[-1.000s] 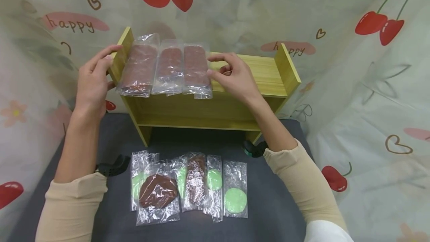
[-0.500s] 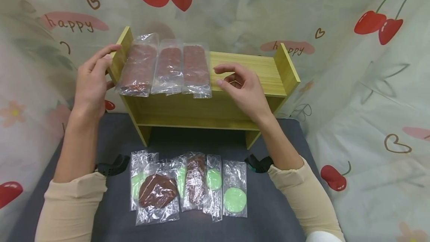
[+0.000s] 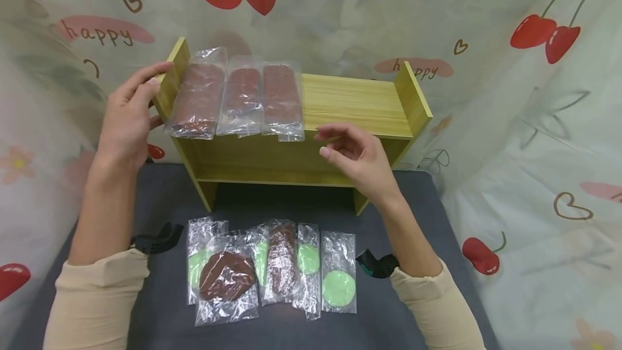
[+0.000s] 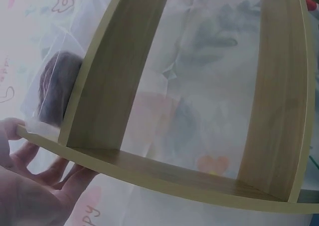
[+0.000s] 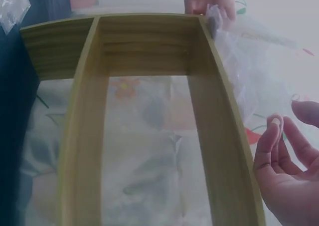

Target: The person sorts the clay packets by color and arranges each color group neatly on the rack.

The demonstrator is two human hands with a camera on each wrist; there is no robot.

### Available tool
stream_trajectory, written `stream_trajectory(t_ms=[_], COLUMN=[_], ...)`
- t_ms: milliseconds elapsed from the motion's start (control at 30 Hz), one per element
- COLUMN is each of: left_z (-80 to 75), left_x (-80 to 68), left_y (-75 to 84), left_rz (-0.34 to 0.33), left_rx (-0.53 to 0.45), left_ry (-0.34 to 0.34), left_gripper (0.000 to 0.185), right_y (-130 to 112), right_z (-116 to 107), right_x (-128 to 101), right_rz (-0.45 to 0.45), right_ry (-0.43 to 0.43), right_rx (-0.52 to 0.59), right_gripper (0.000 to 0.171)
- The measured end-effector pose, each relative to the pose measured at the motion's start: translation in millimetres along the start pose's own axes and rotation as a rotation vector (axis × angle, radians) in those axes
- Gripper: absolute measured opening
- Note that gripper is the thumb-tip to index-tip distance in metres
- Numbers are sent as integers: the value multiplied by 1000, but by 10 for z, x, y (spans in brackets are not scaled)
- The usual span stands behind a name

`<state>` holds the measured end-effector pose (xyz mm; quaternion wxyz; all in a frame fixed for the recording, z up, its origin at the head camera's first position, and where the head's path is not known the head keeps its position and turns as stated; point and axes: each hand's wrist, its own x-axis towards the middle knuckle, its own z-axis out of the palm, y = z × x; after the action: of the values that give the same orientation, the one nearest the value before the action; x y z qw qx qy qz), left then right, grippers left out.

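Note:
A yellow wooden shelf [image 3: 350,101] stands at the back of the table. Three clear packets of brown slabs [image 3: 240,96] lie side by side on the left half of its top. My left hand [image 3: 131,112] rests against the shelf's left side panel with its fingers nearly straight; the left wrist view shows the left hand [image 4: 35,186] under that panel beside a brown packet [image 4: 55,89]. My right hand [image 3: 355,153] hovers in front of the shelf's front edge, fingers loosely curled and empty. In the right wrist view, the right hand [image 5: 289,171] is apart from the shelf [image 5: 139,41].
Several clear packets [image 3: 272,269] lie in a row on the dark grey table [image 3: 160,312] near me, some with green discs [image 3: 339,288], one with a brown round [image 3: 227,277]. A cherry-print cloth [image 3: 510,123] hangs behind and at both sides.
My right hand has drawn back from the shelf top, down and toward me, to the front of the shelf. The left hand and the three packets have stayed put.

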<state>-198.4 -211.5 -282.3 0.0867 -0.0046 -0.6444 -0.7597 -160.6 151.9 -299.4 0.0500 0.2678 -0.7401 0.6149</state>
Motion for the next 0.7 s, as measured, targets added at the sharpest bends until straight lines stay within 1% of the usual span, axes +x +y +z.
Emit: stream_trajectory(t_ms=[267,333,400,600,700], left_z=[-81,-87,-83,-16,13], left_x=[7,13,14,23,37], left_y=[75,87,84,36,20], left_rz=[-55,-61,-53,-20,-21], left_rx=[106,99,81,51,68], left_ry=[-28,-33,-29,17,31], left_gripper=[37,36,36,33,33], right_y=[155,207,264,436,519], right_z=[42,43,40,54,88], right_x=[-217,-261,-303,-452,-537], right_rz=[52,67,80,99,119], right_ry=[-29,-31,-32,-38,-37], right_rx=[32,34,28,32,48], right_gripper=[32,31,31,31,31])
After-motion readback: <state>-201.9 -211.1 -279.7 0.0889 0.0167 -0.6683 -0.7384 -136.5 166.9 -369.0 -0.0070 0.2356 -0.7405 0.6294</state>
